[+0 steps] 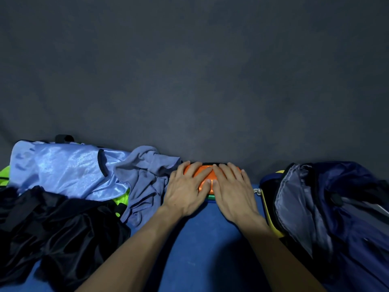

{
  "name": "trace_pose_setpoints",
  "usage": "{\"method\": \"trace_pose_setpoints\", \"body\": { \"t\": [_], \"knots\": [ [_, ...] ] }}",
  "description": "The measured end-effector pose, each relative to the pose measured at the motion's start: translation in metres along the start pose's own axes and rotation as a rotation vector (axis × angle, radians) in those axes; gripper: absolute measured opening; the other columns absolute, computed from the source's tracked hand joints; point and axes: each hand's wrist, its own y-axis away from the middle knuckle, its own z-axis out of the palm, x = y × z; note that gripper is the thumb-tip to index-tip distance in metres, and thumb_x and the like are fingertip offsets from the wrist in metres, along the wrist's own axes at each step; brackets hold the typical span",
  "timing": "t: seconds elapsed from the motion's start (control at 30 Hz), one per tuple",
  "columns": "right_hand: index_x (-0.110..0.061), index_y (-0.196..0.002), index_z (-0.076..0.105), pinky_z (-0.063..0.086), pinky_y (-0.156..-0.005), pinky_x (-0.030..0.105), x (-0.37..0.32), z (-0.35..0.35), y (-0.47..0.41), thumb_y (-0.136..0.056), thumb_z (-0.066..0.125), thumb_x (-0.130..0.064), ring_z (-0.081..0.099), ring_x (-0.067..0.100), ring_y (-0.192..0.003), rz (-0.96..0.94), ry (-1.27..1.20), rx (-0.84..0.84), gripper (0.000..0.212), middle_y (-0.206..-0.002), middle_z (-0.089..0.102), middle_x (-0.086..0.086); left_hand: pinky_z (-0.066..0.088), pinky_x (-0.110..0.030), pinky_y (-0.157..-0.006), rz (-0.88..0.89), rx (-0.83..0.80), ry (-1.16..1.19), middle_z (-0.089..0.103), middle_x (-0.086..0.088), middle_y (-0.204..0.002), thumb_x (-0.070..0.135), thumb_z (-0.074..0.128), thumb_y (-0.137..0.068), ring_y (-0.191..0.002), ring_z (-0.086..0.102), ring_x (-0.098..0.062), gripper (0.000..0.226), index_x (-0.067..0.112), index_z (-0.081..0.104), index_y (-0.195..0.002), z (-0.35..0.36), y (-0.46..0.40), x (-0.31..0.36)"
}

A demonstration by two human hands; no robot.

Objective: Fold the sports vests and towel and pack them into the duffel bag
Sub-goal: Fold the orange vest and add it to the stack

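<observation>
A folded orange vest (205, 178) lies on the blue table at the far middle, on top of a green folded piece (211, 197). My left hand (186, 190) and my right hand (232, 190) press flat on it side by side, fingers straight. To the left lies a heap of unfolded clothes: a shiny light-blue vest (69, 167), a grey-blue garment (147, 178), a black vest (63, 232) and a neon yellow-green vest (121, 200) mostly buried. The navy duffel bag (336, 218) stands open at the right, its grey lining showing.
The blue table surface (200, 245) shows between my forearms. A dark grey backdrop (189, 81) rises right behind the table. A yellow-trimmed edge (271, 226) runs along the bag's left side, with a white cord (257, 191) beside it.
</observation>
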Motion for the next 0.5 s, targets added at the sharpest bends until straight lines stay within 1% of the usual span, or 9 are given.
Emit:
{"method": "trace_pose_setpoints", "body": {
  "t": [0.1,0.2,0.23,0.3,0.37,0.43,0.47,0.5],
  "knots": [
    [-0.012,-0.151,0.044,0.040,-0.112,0.044,0.005,0.003,-0.001,-0.103,0.010,-0.041,0.037,0.021,-0.142,0.075,-0.091,-0.001,0.066,-0.151,0.048,0.003,0.038,-0.042,-0.108,-0.052,0.013,0.001,0.045,0.008,-0.151,0.053,0.026,-0.098,-0.142,0.035,-0.018,0.061,0.026,0.045,-0.149,-0.002,0.001,0.000],
    [-0.015,-0.151,0.042,0.044,-0.107,0.041,0.008,0.005,-0.001,-0.102,0.008,-0.045,0.034,0.018,-0.140,0.143,-0.215,0.021,0.067,-0.150,0.042,0.000,0.039,-0.039,-0.107,-0.066,0.034,0.085,0.047,0.005,-0.147,0.050,0.027,-0.100,-0.136,0.038,-0.015,0.058,0.022,0.049,-0.146,0.001,-0.001,-0.002],
    [-0.016,-0.151,0.042,0.043,-0.107,0.040,0.008,0.006,-0.001,-0.099,0.006,-0.048,0.033,0.017,-0.139,0.151,-0.242,0.032,0.071,-0.150,0.041,-0.001,0.037,-0.035,-0.107,-0.079,0.029,0.149,0.046,0.006,-0.146,0.048,0.029,-0.102,-0.134,0.037,-0.015,0.053,0.023,0.049,-0.145,0.002,-0.003,-0.004],
    [-0.018,-0.153,0.040,0.041,-0.109,0.040,0.010,0.008,0.000,-0.097,0.006,-0.051,0.031,0.016,-0.140,0.160,-0.275,0.036,0.073,-0.151,0.040,-0.003,0.028,-0.026,-0.106,-0.132,0.013,0.350,0.043,0.009,-0.144,0.040,0.035,-0.107,-0.129,0.036,-0.012,0.043,0.025,0.050,-0.145,0.006,-0.005,-0.007],
    [-0.018,-0.154,0.038,0.039,-0.111,0.040,0.010,0.008,0.001,-0.097,0.005,-0.052,0.030,0.016,-0.141,0.162,-0.284,0.028,0.074,-0.152,0.039,-0.003,0.025,-0.021,-0.105,-0.179,-0.004,0.556,0.042,0.014,-0.140,0.038,0.036,-0.108,-0.127,0.038,-0.009,0.041,0.026,0.053,-0.144,0.009,-0.004,-0.013],
    [-0.018,-0.156,0.036,0.037,-0.114,0.041,0.010,0.008,0.002,-0.096,0.003,-0.053,0.029,0.018,-0.142,0.159,-0.277,0.023,0.077,-0.154,0.038,-0.001,0.031,-0.021,-0.107,-0.213,-0.017,0.743,0.048,0.012,-0.136,0.038,0.037,-0.109,-0.127,0.045,-0.010,0.040,0.024,0.058,-0.140,0.007,-0.006,-0.020],
    [-0.017,-0.156,0.035,0.035,-0.116,0.042,0.010,0.007,0.002,-0.096,0.002,-0.053,0.029,0.019,-0.143,0.154,-0.257,0.020,0.077,-0.155,0.038,0.000,0.036,-0.018,-0.104,-0.249,-0.025,0.839,0.053,0.009,-0.133,0.033,0.038,-0.111,-0.125,0.049,-0.012,0.035,0.023,0.060,-0.136,0.004,-0.006,-0.024],
    [-0.017,-0.157,0.035,0.033,-0.117,0.043,0.010,0.007,0.002,-0.097,0.003,-0.052,0.029,0.020,-0.143,0.146,-0.229,0.014,0.076,-0.155,0.037,0.001,0.042,-0.014,-0.098,-0.307,-0.026,0.931,0.058,0.005,-0.129,0.026,0.040,-0.111,-0.122,0.054,-0.016,0.031,0.020,0.061,-0.132,-0.002,-0.007,-0.026]
  ]
}}
